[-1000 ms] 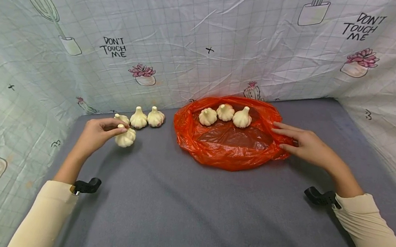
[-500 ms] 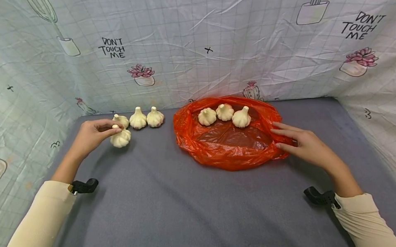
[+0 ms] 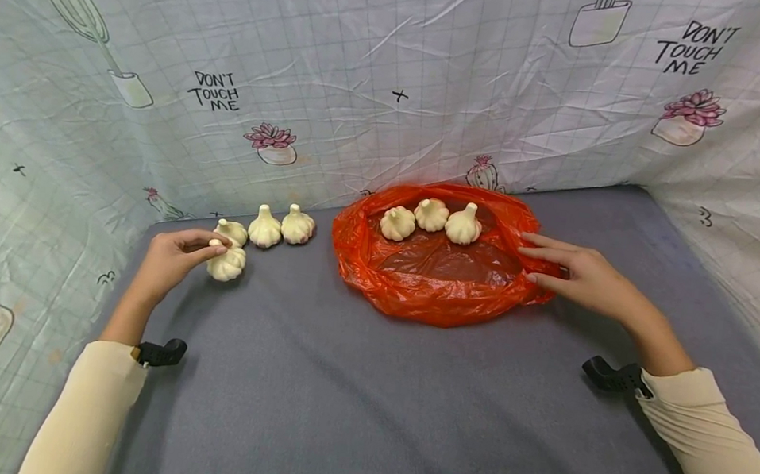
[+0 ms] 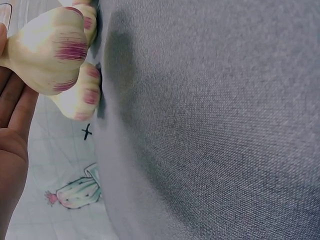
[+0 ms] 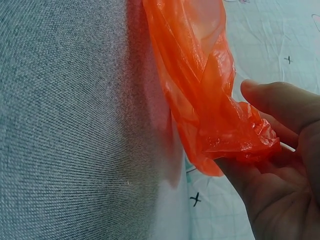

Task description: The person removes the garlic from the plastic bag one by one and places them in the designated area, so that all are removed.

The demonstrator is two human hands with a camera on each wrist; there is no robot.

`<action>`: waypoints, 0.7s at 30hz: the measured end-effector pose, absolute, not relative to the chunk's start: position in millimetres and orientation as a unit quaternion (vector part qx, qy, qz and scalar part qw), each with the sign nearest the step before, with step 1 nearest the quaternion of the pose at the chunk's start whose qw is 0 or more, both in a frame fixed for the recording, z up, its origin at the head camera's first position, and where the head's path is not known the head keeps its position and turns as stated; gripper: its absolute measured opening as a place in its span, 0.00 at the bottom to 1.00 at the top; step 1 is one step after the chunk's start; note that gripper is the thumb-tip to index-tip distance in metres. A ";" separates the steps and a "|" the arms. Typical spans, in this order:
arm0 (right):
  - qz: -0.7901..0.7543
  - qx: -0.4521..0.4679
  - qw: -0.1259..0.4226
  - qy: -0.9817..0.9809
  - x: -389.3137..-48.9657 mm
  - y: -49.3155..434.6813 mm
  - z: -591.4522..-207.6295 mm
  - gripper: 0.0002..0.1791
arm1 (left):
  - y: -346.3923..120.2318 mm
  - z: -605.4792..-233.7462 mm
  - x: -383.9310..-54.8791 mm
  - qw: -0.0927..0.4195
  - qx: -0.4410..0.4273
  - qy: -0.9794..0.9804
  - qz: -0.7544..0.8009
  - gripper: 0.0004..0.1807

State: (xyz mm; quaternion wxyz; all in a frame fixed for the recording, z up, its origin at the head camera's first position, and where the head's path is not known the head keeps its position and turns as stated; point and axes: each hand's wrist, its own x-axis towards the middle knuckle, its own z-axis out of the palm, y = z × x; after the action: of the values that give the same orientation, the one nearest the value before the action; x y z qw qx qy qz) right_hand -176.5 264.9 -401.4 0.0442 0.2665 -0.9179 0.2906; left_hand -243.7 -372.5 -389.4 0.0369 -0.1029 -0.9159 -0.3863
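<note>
Soft light leaves faint shadows on the gray cloth and glints on the red plastic bag in the head view. In the left wrist view, glare whitens part of the nearest garlic bulb.

Desk: we see plain grey.
Garlic bulbs near its far left corner: cream, streaked purple-pink.
Bag near its far edge: red-orange.
Backdrop: we make out white, a faint bluish-green grid, pink succulents, green cacti, black lettering.
Sleeves: cream.
Wrist cameras: black.
</note>
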 end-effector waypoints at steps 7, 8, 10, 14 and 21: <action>0.286 0.266 0.043 -0.920 -177.9 264.3 -402.1 0.23 | -362.0 -370.4 -234.0 0.019 -0.104 -0.913 -0.395 0.14; 0.285 0.265 0.043 -0.920 -178.2 264.2 -402.3 0.23 | -361.7 -368.6 -232.9 0.017 -0.103 -0.912 -0.396 0.14; 0.283 0.267 0.044 -0.920 -178.8 264.0 -402.5 0.23 | -363.4 -367.6 -232.2 0.015 -0.101 -0.911 -0.399 0.14; 0.284 0.268 0.046 -0.920 -179.1 263.2 -402.5 0.23 | -370.1 -371.4 -232.6 0.014 -0.096 -0.908 -0.407 0.15; 0.284 0.270 0.049 -0.919 -178.3 262.1 -403.3 0.23 | -377.3 -378.5 -231.5 0.002 -0.080 -0.910 -0.407 0.16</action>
State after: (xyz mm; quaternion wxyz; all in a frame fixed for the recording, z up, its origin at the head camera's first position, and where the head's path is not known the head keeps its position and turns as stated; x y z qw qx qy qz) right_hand -178.3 262.1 -403.3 0.0493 0.2697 -0.9189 0.2838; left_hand -231.5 -377.3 -378.5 0.0023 -0.0798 -0.9098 -0.4072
